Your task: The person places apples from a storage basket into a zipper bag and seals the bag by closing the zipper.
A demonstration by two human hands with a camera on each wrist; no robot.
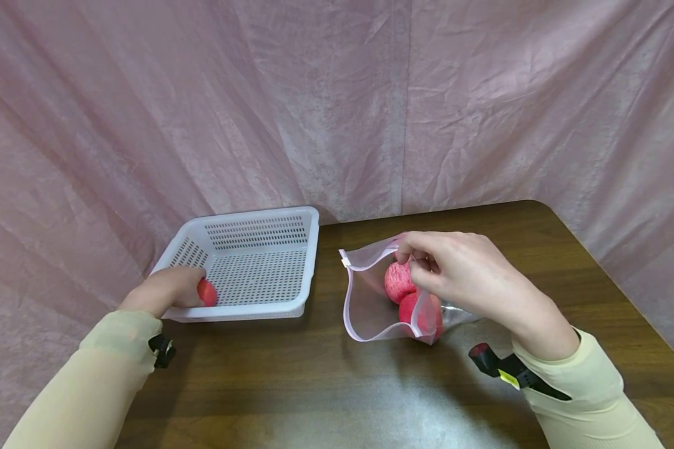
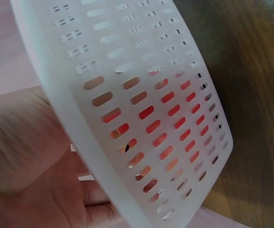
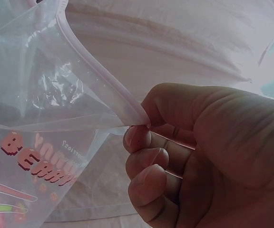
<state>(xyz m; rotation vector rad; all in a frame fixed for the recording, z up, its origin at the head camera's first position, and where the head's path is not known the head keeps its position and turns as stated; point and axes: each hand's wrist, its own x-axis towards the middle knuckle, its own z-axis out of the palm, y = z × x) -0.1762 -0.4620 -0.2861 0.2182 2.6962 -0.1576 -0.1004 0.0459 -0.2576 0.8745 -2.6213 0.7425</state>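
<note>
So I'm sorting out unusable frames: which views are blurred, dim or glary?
Head view: sharp, with soft glare on the table. Left wrist: basket too close, blurred. Right wrist: backlit, right hand dark, bag hazy.

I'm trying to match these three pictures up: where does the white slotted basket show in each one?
Head: white basket at left on the table, left hand inside its near corner holding a red fruit.
Left wrist: its slotted wall fills the middle, seen close.
Right wrist: not in it.
Shared landmark: the red fruit, showing through the slots.
</note>
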